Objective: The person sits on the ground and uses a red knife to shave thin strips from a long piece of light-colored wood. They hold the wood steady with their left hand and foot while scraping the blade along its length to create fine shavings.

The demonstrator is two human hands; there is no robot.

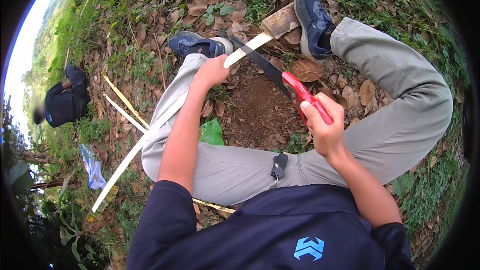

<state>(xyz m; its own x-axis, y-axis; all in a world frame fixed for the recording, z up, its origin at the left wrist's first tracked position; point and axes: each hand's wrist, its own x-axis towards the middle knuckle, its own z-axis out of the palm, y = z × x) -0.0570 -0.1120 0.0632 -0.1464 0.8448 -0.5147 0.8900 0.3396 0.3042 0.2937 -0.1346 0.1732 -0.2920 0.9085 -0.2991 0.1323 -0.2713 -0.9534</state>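
My left hand is closed round a long pale strip, which looks like split bamboo or wood. The strip runs from the lower left, over my left thigh, to a short log between my shoes, where its far end rests. In my right hand is a pruning saw with a red handle and a long dark blade. The blade slants up and left, its tip crossing the strip just beyond my left hand. Its teeth are too small to make out.
Two more pale strips lie left of my left leg. A blue-white plastic bag is on the ground further left. Another person in dark clothes is at the far left. Dry leaves and bare soil lie between my legs.
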